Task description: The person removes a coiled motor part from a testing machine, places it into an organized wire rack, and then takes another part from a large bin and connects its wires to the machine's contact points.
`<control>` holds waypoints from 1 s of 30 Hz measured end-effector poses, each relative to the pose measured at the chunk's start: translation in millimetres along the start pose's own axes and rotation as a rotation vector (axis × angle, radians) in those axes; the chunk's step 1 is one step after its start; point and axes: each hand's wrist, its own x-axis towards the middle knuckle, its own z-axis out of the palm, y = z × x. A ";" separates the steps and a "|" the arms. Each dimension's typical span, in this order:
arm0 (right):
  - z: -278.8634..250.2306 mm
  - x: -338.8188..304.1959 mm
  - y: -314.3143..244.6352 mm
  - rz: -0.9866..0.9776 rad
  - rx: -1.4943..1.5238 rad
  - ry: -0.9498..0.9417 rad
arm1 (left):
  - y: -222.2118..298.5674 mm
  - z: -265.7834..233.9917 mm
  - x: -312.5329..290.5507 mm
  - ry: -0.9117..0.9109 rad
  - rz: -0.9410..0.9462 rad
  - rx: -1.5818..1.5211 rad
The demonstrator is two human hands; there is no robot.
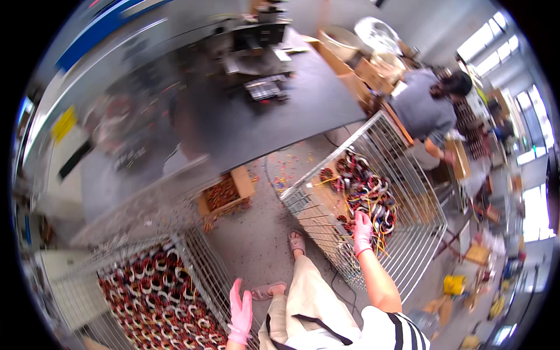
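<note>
My right hand, in a pink glove, reaches over the near side of a wire basket on the right. Its fingers are pressed together at a loose heap of wire-wound ring coils with red, white, black and yellow leads. What they hold, if anything, is hidden. My left hand, also pink-gloved, is open with its fingers apart and nothing in it. It hangs beside a second wire basket at the lower left, where ring coils lie in tight rows.
A dark worktable stretches across the far side, its left part blurred. Under its edge stands a cardboard box of small reddish pieces, with coloured scraps on the floor. A co-worker in grey bends over beyond the right basket.
</note>
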 end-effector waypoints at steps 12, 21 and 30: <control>1.4 166.2 136.7 0.414 -0.661 -0.449 | 76.0 307.7 288.6 -0.101 0.701 1.044; 70.9 325.9 272.5 -0.018 -1.181 -0.343 | 59.2 355.8 307.3 -0.062 0.722 1.509; 130.3 356.1 321.6 0.105 -0.984 -0.321 | 55.6 360.0 304.2 -0.029 0.649 1.625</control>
